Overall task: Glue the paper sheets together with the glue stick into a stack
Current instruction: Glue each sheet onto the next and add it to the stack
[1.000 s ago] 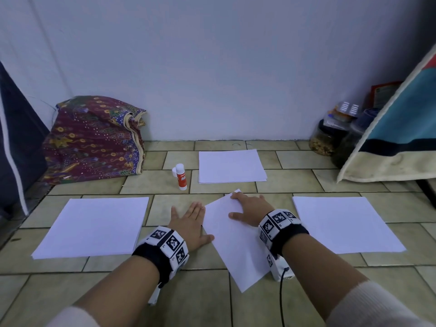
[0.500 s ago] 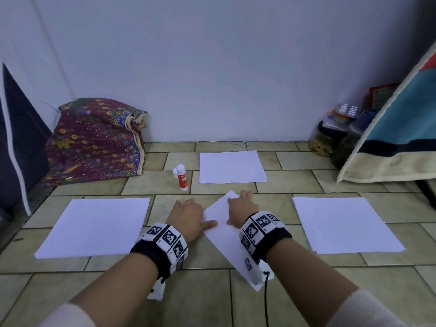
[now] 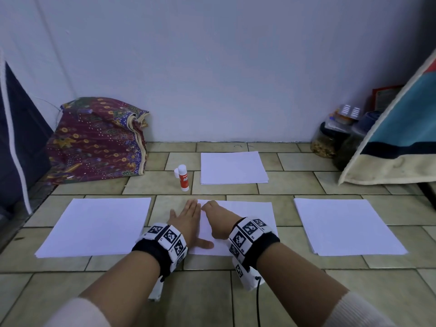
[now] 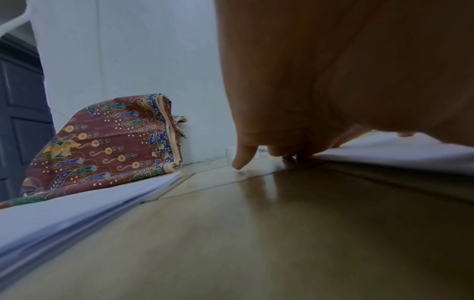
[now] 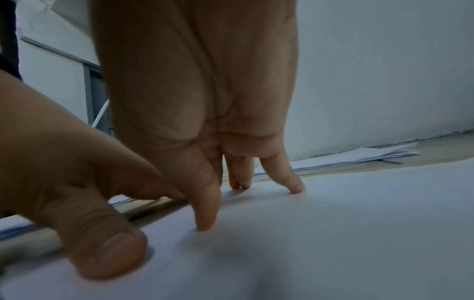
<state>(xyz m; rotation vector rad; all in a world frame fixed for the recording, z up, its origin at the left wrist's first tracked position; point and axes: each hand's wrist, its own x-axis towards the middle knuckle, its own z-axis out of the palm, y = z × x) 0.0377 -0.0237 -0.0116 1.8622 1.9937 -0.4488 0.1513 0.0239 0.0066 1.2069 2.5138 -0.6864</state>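
- Paper sheet (image 3: 247, 215): lies flat on the floor (image 3: 212, 298) right in front of me, edges roughly square to the tile lines, both my hands on its left part.
- My right hand (image 3: 218, 218): fingertips (image 5: 206, 221) and thumb planted on the sheet, fingers bent down and pressing, nothing pinched.
- My left hand (image 3: 186, 223): flat, fingers straight and together, along the sheet's left edge; thumb on the near-left corner, palm half on the tiles.
- Glue stick (image 3: 183, 177): upright on the floor, uncapped, cap (image 3: 176, 173) touching it on its left side. It is straight beyond my hands, slightly left. Left hand is nearer, I judge; a forward reach gets it.
- Other paper piles: left pile (image 3: 94, 230), right pile (image 3: 346, 227), far pile (image 3: 233, 167) beside the glue stick, all apart from the centre sheet.
- Judgement: sheet being squared up; glue not yet applied.
- Also there: patterned cloth bundle (image 3: 94, 140) at the wall, far left; jars (image 3: 330, 138) far right.
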